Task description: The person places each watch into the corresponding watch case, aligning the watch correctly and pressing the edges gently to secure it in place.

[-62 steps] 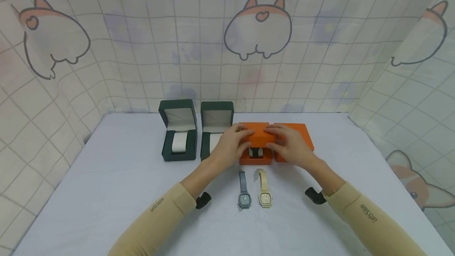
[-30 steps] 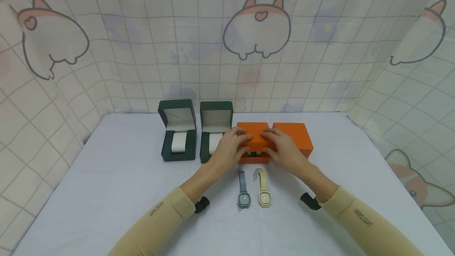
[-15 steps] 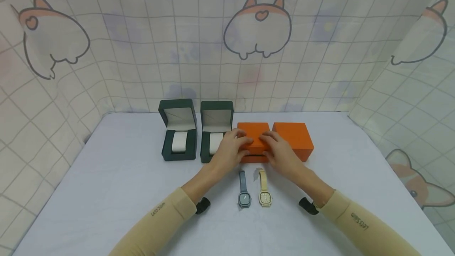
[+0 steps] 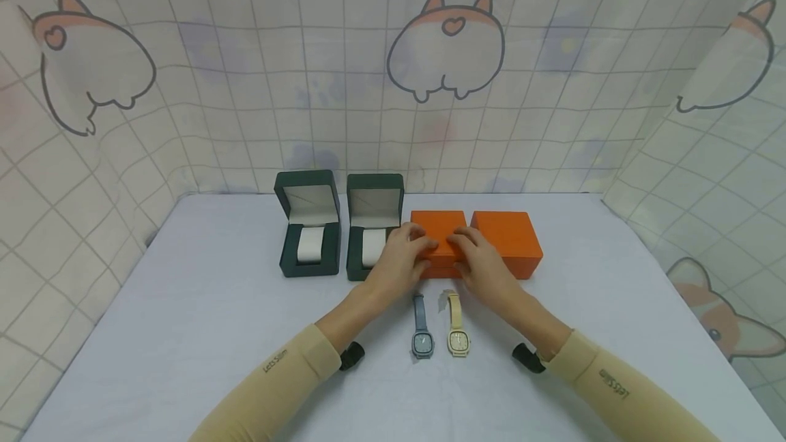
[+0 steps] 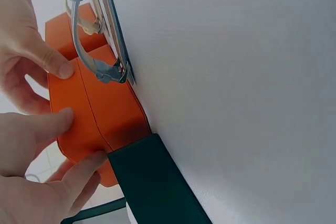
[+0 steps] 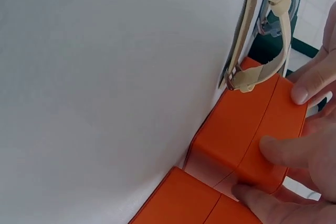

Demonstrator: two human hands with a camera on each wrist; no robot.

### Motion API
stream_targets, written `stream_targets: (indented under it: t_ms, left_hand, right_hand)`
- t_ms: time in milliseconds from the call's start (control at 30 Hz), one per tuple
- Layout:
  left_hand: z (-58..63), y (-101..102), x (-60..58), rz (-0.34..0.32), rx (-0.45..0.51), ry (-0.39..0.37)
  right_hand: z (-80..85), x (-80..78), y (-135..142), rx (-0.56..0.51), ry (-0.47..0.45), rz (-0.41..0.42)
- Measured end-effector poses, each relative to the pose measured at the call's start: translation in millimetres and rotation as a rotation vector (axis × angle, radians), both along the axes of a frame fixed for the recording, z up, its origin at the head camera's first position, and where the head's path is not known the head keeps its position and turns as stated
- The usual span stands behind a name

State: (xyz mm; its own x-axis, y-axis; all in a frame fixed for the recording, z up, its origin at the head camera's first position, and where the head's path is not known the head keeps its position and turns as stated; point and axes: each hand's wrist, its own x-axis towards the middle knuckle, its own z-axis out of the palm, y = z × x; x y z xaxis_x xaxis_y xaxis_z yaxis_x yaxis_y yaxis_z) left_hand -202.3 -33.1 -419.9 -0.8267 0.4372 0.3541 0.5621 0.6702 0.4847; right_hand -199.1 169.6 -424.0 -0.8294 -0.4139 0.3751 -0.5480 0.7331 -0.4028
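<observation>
An orange watch box sits with its lid down, a thin seam between lid and base showing in both wrist views. My left hand holds the lid at its left side, thumb on the front face. At the right side of the same lid, my right hand grips with thumb in front and fingers on top and side. Nearer to me lie a blue watch and a cream watch, straps pointing away. The inside of the orange box is hidden.
Right of the held box stands another orange box, its lid down. To the left are two green watch boxes, one outer and one inner, lids up with white cushions inside. A patterned cloth wall rises behind the white table.
The lid of the left orange box has come down from partly raised to fully down, hiding the watch seen inside. My right hand has moved slightly left and nearer to me.
</observation>
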Motion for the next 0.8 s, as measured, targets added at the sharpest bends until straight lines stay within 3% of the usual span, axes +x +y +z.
stream_targets:
  t_ms: [200, 467, 600, 800]
  left_hand:
    - [0.8, -1.1, 1.4, -0.003, -0.001, -0.029]
    - [3.5, -4.3, 2.4, -0.016, -0.019, -0.072]
    - [1.1, -7.5, 2.1, -0.021, -0.036, -0.065]
    - [1.6, -20.3, 2.4, -0.029, 0.04, -0.059]
  right_hand:
    - [-0.2, 1.1, -1.4, 0.015, 0.0, -0.005]
    - [9.4, 13.0, -2.0, 0.055, -0.111, -0.029]
    - [10.9, 19.6, -0.1, 0.077, -0.116, -0.024]
    - [16.0, 30.2, 4.8, -0.024, -0.085, -0.041]
